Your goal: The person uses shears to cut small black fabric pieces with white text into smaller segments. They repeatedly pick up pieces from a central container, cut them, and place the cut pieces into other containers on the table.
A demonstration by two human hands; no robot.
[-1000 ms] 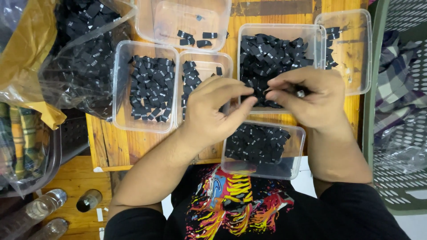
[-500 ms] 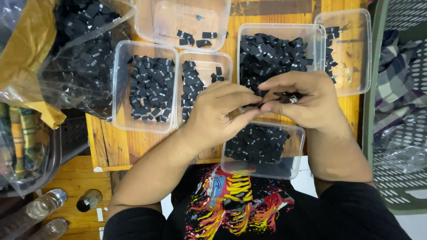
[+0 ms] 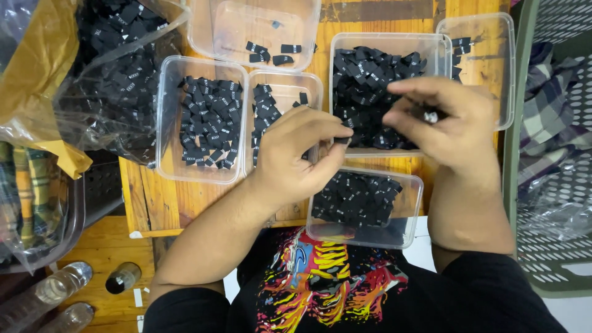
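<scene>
My left hand (image 3: 296, 157) hovers above the wooden table (image 3: 148, 197) and pinches one small black fabric label (image 3: 343, 140) between thumb and forefinger. A little to its right, my right hand (image 3: 447, 126) is closed around a small bunch of black labels (image 3: 428, 115), over a large clear tub (image 3: 338, 46) heaped with the same labels. Just below and between the hands sits a smaller clear tub (image 3: 414, 213) part full of labels.
Clear tubs lie around: one full (image 3: 165, 123) at the left, one part-filled (image 3: 311, 83) beside it, one nearly bare (image 3: 203, 31) at the back, one at the far right (image 3: 499, 61). A plastic bag of labels (image 3: 117, 68) lies top left, bottles (image 3: 52, 290) bottom left, a mesh basket (image 3: 555, 203) at right.
The two hands were touching over the large tub. They have drawn apart: the left one lower and leftward with one label, the right one to the right.
</scene>
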